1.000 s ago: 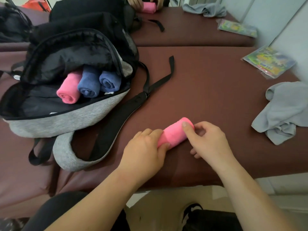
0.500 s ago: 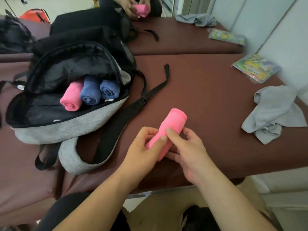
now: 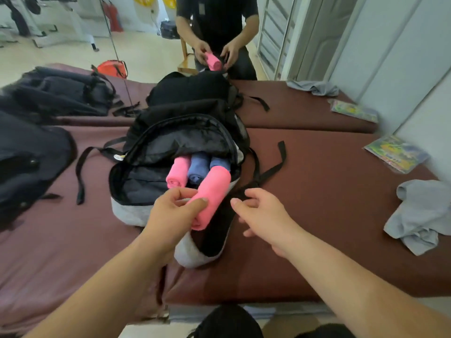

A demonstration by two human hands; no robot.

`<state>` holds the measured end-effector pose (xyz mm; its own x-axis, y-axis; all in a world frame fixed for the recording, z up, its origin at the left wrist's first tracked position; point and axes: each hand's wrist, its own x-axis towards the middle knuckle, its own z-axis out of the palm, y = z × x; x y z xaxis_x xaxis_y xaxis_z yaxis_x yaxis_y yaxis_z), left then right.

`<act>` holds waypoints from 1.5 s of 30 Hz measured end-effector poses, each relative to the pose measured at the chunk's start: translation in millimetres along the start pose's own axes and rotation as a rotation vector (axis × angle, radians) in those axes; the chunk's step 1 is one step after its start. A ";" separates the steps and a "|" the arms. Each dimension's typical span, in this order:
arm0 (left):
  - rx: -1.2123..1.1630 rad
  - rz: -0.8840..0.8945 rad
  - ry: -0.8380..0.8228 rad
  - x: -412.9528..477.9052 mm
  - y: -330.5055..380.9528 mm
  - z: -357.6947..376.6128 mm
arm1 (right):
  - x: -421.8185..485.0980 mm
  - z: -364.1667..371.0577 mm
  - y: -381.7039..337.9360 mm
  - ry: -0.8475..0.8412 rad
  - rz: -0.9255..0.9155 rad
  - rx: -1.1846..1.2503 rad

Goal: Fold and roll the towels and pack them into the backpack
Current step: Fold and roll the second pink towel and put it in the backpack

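My left hand [image 3: 172, 213] grips a rolled pink towel [image 3: 211, 196] at its near end and holds it in the air, its far end pointing at the mouth of the open black and grey backpack [image 3: 136, 211]. Inside the backpack lie a rolled pink towel [image 3: 177, 172] and two rolled blue towels [image 3: 198, 168] side by side. My right hand [image 3: 263, 215] hovers just right of the held roll, fingers apart, holding nothing. An unfolded grey towel [image 3: 422, 215] lies crumpled at the right of the maroon table [image 3: 317, 191].
A wall mirror behind the table reflects a person with a pink roll [image 3: 213, 61]. Dark bags [image 3: 26, 167] crowd the left side. A colourful plastic packet [image 3: 396, 153] lies at the far right by the wall. The backpack's black straps [image 3: 271, 169] trail across the table.
The pink roll has been lifted off the table and carried left and forward to the backpack's mouth by my left hand. My right hand has let go of it.
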<state>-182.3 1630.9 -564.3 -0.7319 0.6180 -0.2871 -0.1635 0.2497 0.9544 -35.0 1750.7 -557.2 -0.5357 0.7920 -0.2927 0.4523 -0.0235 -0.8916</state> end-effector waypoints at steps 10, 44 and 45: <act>0.451 -0.011 0.307 92.7 -4.3 -93.1 | 69.2 66.2 -29.5 -0.125 -0.322 -0.523; 0.496 0.320 -0.343 13.4 -8.9 177.6 | 20.6 -156.1 74.5 0.154 -0.035 -0.457; 0.511 0.308 -0.378 11.5 -11.2 195.3 | 23.3 -180.6 90.4 0.207 -0.008 -0.489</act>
<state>-59.7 1780.8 -594.3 -0.3996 0.9104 -0.1075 0.4133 0.2836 0.8653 122.2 1877.2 -582.2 -0.4104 0.8963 -0.1681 0.7550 0.2307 -0.6138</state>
